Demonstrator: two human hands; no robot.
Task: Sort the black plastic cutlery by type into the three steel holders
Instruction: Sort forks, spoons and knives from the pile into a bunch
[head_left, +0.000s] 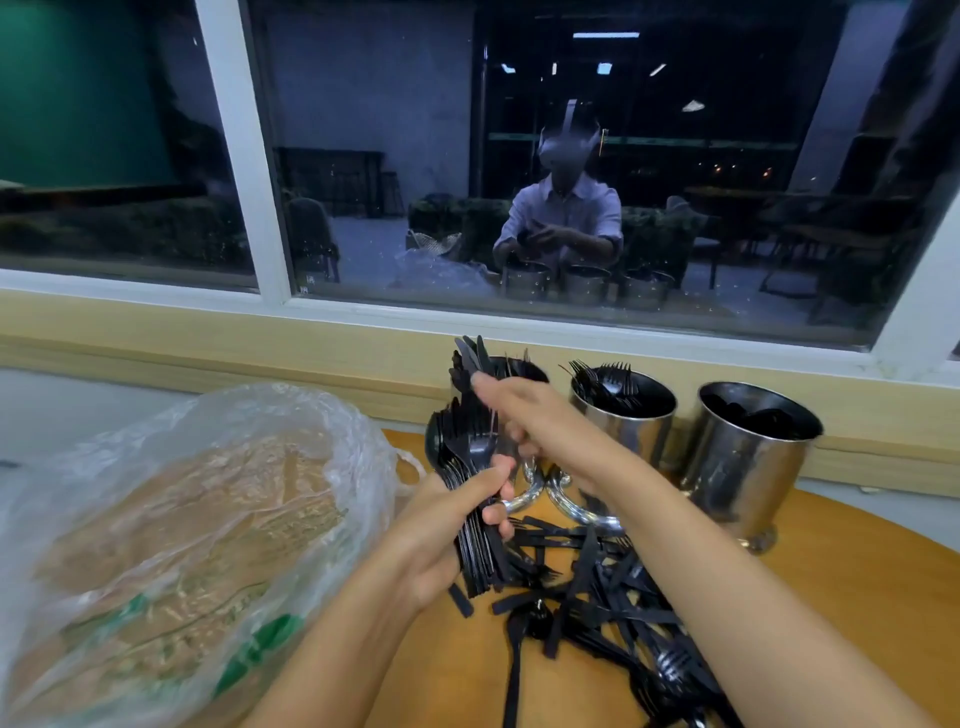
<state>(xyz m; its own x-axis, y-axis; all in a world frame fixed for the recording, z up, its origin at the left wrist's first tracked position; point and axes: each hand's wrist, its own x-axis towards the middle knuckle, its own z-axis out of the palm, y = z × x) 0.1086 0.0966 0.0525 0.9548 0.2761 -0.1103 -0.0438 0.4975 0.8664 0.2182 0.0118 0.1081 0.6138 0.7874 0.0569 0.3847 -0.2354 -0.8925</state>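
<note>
On the wooden table shiny black cutlery lies in a pile. The left hand grips a thick bunch. The right hand holds knives by the steel holders.

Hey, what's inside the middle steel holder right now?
Black forks stand tines-up in the middle holder. Their handles and the holder's bottom are hidden behind its steel wall.

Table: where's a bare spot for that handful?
Bare table shows before the right holder, and between the forearms left of the loose cutlery pile. Crowded: the pile reaches the middle holder; the plastic bag fills the left.
</note>
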